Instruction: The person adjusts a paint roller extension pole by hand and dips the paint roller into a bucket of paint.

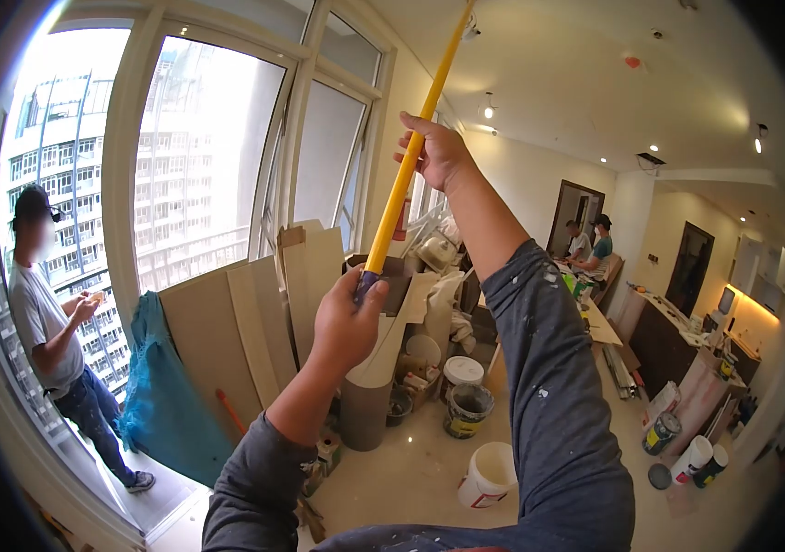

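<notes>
A long yellow pole (395, 204) rises at a slant in front of me, and its far end runs out of the top of the head view. My left hand (348, 322) is closed round the dark grip at the pole's lower end. Higher up, my right hand (438, 155) is wrapped round the yellow shaft, with that arm stretched upward. Whatever the top of the pole carries is out of sight. Both my sleeves are dark and flecked with white paint.
Boards (204, 317) and a blue cloth (158, 386) lean below the windows. A white bucket (487, 474) and a dark paint bucket (469, 411) stand on the floor. One person (57, 313) stands at left by the window; two others are at a far table. Several ceiling lights hang above.
</notes>
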Demonstrator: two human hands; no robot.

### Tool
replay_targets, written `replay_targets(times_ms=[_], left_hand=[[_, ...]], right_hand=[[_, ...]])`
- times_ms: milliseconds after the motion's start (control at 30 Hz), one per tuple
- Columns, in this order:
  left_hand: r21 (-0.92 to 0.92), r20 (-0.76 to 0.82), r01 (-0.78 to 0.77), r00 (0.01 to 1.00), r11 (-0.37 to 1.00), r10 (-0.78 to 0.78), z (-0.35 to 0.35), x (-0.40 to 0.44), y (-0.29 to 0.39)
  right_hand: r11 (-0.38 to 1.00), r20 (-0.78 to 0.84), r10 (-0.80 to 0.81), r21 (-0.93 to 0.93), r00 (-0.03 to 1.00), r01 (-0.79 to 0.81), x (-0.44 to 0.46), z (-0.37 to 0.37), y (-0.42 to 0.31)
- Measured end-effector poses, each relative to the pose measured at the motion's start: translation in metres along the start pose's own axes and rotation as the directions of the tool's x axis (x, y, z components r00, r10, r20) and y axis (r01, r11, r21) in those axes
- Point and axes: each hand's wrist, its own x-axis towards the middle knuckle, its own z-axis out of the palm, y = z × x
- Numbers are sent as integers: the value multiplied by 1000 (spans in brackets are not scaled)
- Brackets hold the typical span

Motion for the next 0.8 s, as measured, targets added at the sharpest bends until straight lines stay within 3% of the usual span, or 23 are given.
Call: replay_targets(times_ms=[300,400,500,600,700,800], left_hand=[[-393,49,162,987,905,-156,-44,-50,-10],[-397,39,68,998,915,-58,-64,-75,-12],[-534,62,111,994,838,-92,-87,-111,10],[-450,24,41,999,892,-34,-113,-148,13],[-480,44,95,995,872,-84,-143,-185,25],[-347,-14,-4,1000,938,-1,-165,-216,16]], right_hand=[[996,98,-22,-83,995,30,-48,44,3],[990,157,-47,-122,986,66,-80,67,-2],[987,234,-27,-146,972,62,-119,88,-11],[974,288,-80,-180,954,136,-153,110,-11],[971,342,-99,-174,935,166,-191,137,-15],[961,409,-89,-204,908,186,-220,156,-18]])
